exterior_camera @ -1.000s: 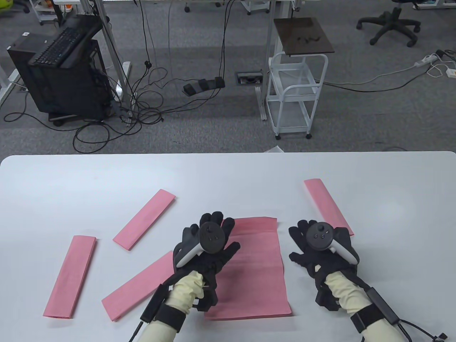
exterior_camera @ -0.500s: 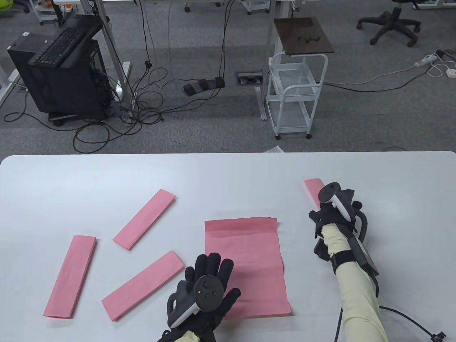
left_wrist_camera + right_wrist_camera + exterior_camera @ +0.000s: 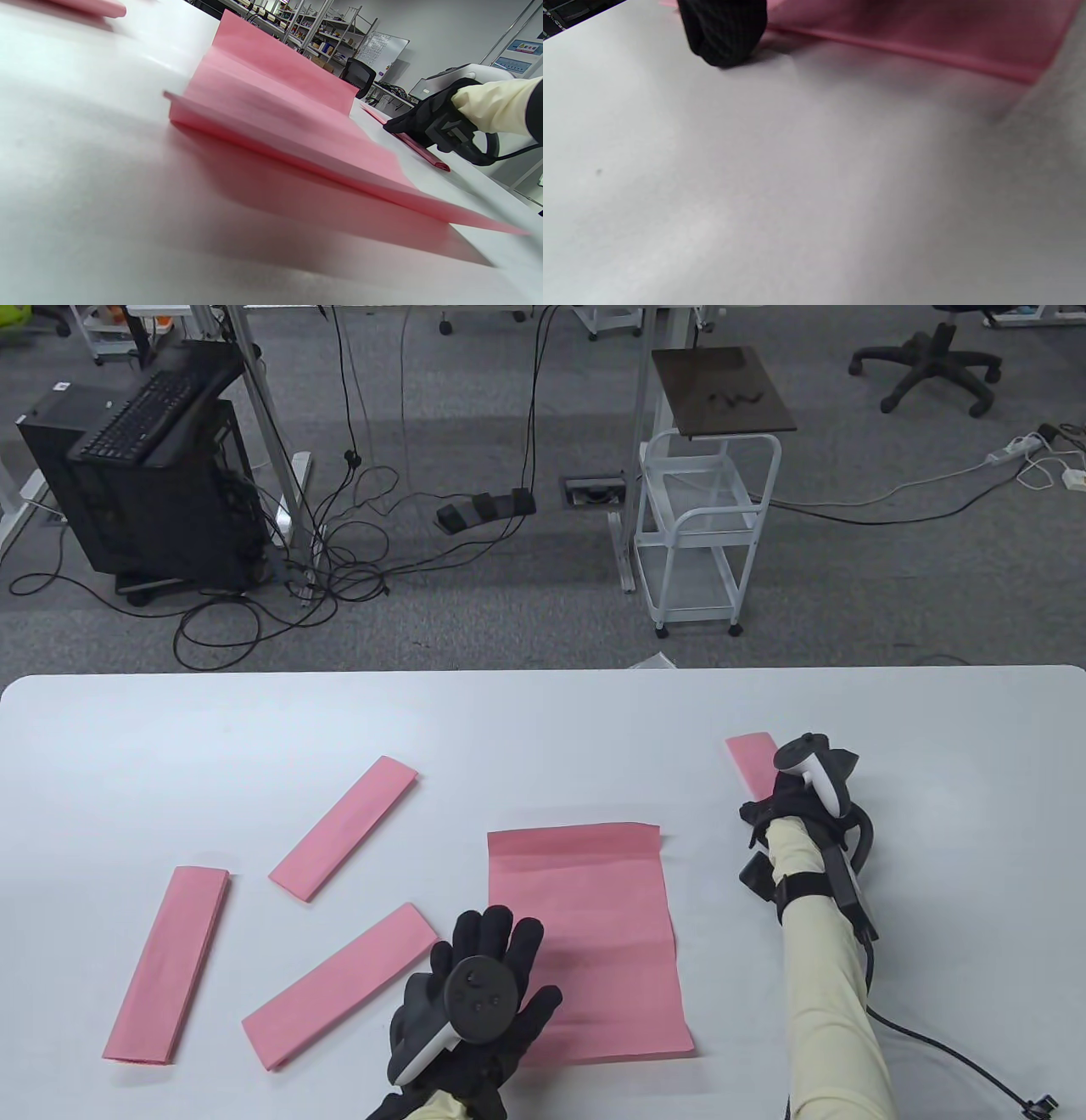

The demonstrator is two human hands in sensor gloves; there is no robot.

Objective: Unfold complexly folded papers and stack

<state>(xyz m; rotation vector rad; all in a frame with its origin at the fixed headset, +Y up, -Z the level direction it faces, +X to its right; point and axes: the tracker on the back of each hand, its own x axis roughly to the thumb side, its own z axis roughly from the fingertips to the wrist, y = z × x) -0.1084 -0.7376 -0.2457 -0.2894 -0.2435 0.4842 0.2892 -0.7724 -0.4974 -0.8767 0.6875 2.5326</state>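
Left hand (image 3: pixel 475 1010) spread flat, empty; right hand (image 3: pixel 793 806) on folded pink strip (image 3: pixel 751 762), grip unclear

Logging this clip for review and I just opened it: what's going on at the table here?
A person in sensor gloves is unfolding pink papers. One unfolded sheet lies creased in the middle of the table. The left hand hovers spread at its near left corner. The right hand is on the folded strip at the right, apparently picking it up; the grip itself is hidden. Three more folded strips wait on the left.
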